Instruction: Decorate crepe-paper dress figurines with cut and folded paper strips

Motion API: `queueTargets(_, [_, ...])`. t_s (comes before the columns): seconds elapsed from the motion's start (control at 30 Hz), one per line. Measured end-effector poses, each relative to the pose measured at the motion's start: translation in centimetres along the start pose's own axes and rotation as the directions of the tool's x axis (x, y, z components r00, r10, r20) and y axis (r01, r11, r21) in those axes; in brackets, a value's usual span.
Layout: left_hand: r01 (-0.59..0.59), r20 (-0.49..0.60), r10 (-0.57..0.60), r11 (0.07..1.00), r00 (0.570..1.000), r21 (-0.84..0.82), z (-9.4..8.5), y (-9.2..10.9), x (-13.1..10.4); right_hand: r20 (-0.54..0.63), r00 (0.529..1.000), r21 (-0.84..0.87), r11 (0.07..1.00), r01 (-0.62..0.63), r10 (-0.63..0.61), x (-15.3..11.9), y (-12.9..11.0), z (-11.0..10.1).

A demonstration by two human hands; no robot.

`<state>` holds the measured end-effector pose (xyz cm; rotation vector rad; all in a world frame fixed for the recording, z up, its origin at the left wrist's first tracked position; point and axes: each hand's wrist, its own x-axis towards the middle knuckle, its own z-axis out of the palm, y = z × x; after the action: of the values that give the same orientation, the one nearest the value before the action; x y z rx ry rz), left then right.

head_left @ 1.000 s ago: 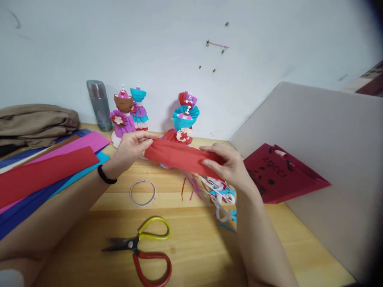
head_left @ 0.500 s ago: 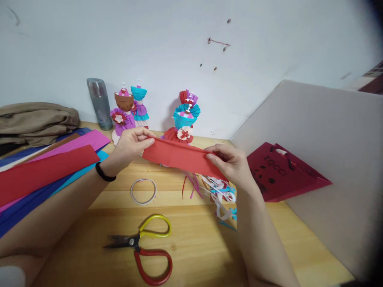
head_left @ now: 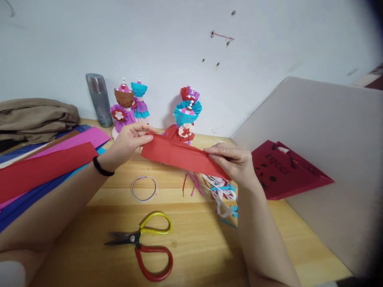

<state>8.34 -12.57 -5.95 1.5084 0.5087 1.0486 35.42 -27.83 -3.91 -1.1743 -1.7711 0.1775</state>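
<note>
A strip of red crepe paper (head_left: 179, 156) is stretched between my two hands above the table. My left hand (head_left: 131, 141) pinches its left end along the top edge, thumb against fingers. Toward the other end, my right hand (head_left: 231, 161) grips the same top edge between thumb and fingers. The strip slopes down to the right. Below it lie a thin white ring, perhaps a tape roll (head_left: 144, 177), and scissors with one yellow and one red handle (head_left: 133, 238), blades partly apart and pointing left.
Several small dress forms in crepe-paper dresses (head_left: 123, 97) stand by the wall, near a grey flask (head_left: 100, 101). Coloured paper sheets (head_left: 50, 169) and a brown cloth (head_left: 37, 119) lie left. Paper scraps (head_left: 223, 191) sit right, before a dark red bag (head_left: 287, 171) against a white panel (head_left: 329, 131).
Both hands still hold the red strip; its lower edge now looks more wavy. My right hand has shifted slightly right, and the view has moved a little.
</note>
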Motion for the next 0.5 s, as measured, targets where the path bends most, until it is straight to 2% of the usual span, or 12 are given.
queueTargets(0.13, [-0.057, -0.003, 0.057, 0.996, 0.998, 0.067, -0.34, 0.04, 0.03, -0.006, 1.0, 0.006, 1.0, -0.029, 0.029, -0.05, -0.02, -0.05])
queueTargets(0.27, [-0.041, 0.009, 0.04, 0.993, 0.999, 0.115, -0.56, 0.15, -0.08, -0.01, 0.999, 0.015, 0.998, -0.053, 0.053, -0.18, 0.15, -0.27])
queueTargets(0.5, [0.009, -0.051, -0.009, 1.0, 0.999, 0.006, 0.36, 0.71, -0.11, -0.015, 0.995, 0.081, 0.992, -0.096, 0.098, 0.2, -0.45, -0.25])
